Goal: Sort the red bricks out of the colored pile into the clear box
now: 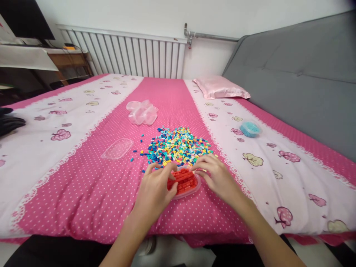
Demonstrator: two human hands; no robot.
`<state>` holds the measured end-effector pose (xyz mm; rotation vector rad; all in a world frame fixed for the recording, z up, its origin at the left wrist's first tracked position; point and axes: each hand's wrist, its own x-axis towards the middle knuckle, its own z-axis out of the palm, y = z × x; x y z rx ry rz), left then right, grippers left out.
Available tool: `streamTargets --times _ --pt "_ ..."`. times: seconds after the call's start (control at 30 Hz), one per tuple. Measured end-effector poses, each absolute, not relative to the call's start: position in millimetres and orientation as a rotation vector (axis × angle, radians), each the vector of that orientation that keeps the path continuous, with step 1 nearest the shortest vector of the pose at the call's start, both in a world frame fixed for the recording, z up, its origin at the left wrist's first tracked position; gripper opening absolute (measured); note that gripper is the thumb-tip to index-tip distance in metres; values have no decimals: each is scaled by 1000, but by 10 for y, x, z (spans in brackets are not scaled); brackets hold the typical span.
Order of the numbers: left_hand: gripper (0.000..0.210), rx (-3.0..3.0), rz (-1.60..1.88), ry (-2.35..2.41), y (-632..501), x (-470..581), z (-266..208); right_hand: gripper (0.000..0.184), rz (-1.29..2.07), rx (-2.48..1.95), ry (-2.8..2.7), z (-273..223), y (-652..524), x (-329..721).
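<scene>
A clear plastic box (198, 187) holding red toy bricks (185, 181) sits on the pink dotted bedspread, close to the bed's front edge. Over its left end curls my left hand (157, 183), thumb and fingers bent in at the red bricks; whatever they grip is hidden. My right hand (215, 172) is at the box's far right rim, with thumb and forefinger brought close together. Anything in that pinch is too small to name. Right behind the box spreads a loose pile of small multicoloured toy bricks (179, 144), and the fingers of both hands reach its near edge.
A clear lid (117, 148) lies left of the pile. Clear plastic boxes (142, 113) are heaped farther back. A box of light-blue pieces (250, 129) stands at the right. A pink pillow (221, 87), grey headboard (300, 55) and radiator (125, 52) border the bed. A black glove-like thing (11, 124) shows far left.
</scene>
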<state>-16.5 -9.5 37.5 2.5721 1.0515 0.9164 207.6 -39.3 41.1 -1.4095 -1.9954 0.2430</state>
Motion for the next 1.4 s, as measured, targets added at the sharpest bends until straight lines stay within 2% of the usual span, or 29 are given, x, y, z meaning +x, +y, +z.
streamTargets --times 0.27,0.6,0.8,0.93,1.1,1.4 --pt "38 2644 676 1092 -69 -64 430 17 247 -1534 -1999 432 -419 2043" --pt "27 2658 660 1109 -18 46 308 12 259 -1556 -2126 374 -400 1831" --pt "30 2609 692 1130 -27 -159 400 8 247 -1590 -2155 380 -361 1792" --pt "5 2521 837 1252 -42 -552 468 13 254 -1602 -2168 362 -338 1794" --pt "16 2601 782 1274 -157 -818 394 16 245 -1627 -2168 350 -325 1771" --pt "22 2757 654 1202 -346 -562 298 19 237 -1649 -2211 388 -313 1757"
